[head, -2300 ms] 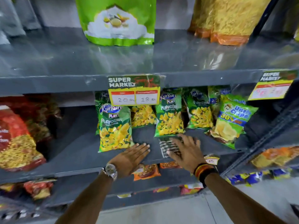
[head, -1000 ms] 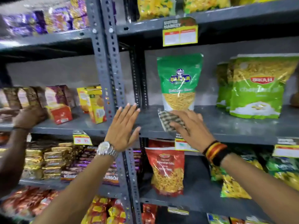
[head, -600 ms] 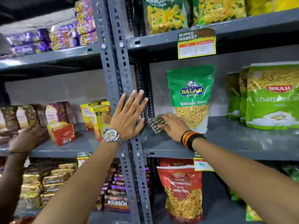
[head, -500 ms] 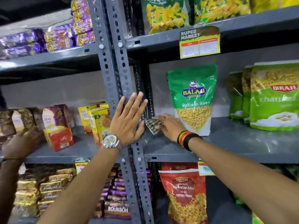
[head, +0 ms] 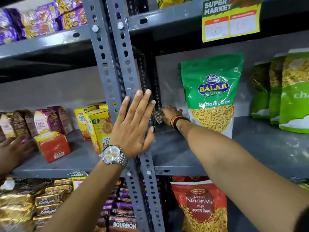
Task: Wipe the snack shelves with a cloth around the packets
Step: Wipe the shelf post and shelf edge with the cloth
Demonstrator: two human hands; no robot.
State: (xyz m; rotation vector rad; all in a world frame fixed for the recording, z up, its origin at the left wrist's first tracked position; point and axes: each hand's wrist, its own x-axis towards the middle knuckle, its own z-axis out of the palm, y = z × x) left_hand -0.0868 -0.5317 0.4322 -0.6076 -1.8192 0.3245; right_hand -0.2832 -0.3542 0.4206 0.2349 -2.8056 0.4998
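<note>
My right hand (head: 170, 113) reaches deep into the back left corner of the grey middle shelf (head: 192, 153), holding a checked cloth (head: 158, 116) against the corner. A tall green Balaji sev packet (head: 211, 92) stands just right of that hand. My left hand (head: 133, 126), fingers spread and empty, lies flat on the grey perforated upright post (head: 115, 67). Light green packets (head: 291, 92) stand at the far right of the same shelf.
Left of the post, biscuit boxes (head: 98, 126) and a red carton (head: 52, 146) stand on a neighbouring shelf, where another person's hand (head: 11, 149) rests. A red Navratan Mix packet (head: 199, 205) sits below. A price tag (head: 230, 19) hangs from the shelf above.
The view lifted from a lower shelf to this one. My right hand slid the cloth from the shelf's front edge into the back left corner. My left hand settled on the post.
</note>
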